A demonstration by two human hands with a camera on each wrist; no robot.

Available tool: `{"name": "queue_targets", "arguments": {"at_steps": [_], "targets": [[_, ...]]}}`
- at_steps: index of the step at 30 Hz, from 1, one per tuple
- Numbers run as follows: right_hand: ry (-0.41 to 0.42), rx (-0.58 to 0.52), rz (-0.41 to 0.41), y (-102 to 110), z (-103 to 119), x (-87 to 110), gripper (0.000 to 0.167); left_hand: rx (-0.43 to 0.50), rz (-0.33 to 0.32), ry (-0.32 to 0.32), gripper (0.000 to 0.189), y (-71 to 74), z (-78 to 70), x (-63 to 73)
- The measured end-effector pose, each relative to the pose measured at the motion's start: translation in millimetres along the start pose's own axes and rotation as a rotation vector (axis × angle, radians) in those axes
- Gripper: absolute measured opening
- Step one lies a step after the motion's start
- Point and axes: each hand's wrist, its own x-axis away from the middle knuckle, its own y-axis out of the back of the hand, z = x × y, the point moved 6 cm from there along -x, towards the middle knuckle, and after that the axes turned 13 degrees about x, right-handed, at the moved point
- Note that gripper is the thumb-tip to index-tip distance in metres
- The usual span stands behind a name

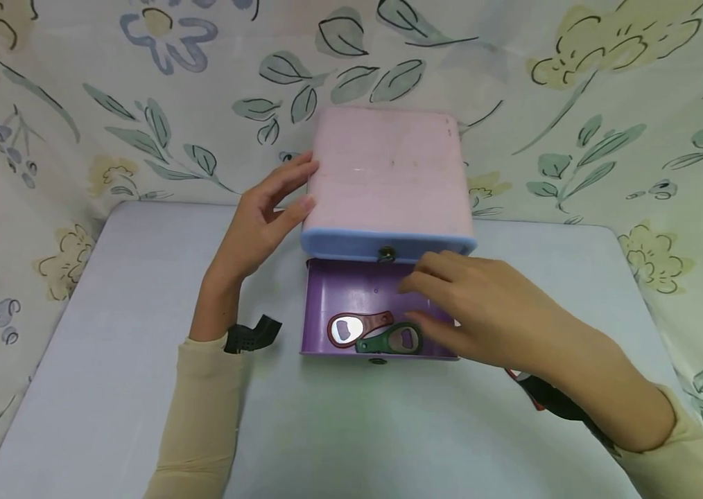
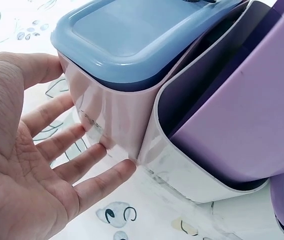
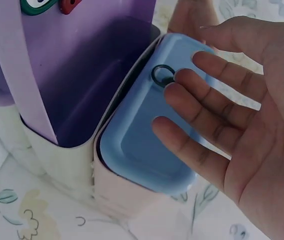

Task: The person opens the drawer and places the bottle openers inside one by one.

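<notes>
A pink drawer box (image 1: pixel 389 173) has a blue top drawer (image 1: pixel 339 242), closed, with a small ring pull (image 1: pixel 386 254). Below it a purple drawer (image 1: pixel 342 284) is pulled out. In it lie a red bottle opener (image 1: pixel 347 330) and a green bottle opener (image 1: pixel 392 339), partly overlapping. My left hand (image 1: pixel 264 222) touches the box's left side with spread fingers, as the left wrist view shows. My right hand (image 1: pixel 482 305) hovers in front of the blue drawer over the right of the purple one. In the right wrist view its loosely bent fingers (image 3: pixel 202 105) hold nothing, close to the ring.
Behind the white table (image 1: pixel 139 346) hangs a floral cloth (image 1: pixel 202 104). A red-edged thing (image 1: pixel 539 405) shows beneath the right wrist, mostly hidden by the arm. Black straps (image 1: pixel 252 337) sit on the wrists.
</notes>
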Motion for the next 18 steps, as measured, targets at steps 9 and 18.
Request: {"name": "queue_targets", "arguments": {"at_steps": [9, 18], "targets": [[-0.047, -0.052, -0.061, -5, -3, 16.8, 0.027, -0.004, -0.003, 0.004, 0.050, 1.5, -1.0, 1.7], [-0.130, -0.182, -0.202, -18, 6, 41.2, 0.014, -0.002, 0.002, 0.000, 0.050, 0.2, -1.2, -0.4]]}}
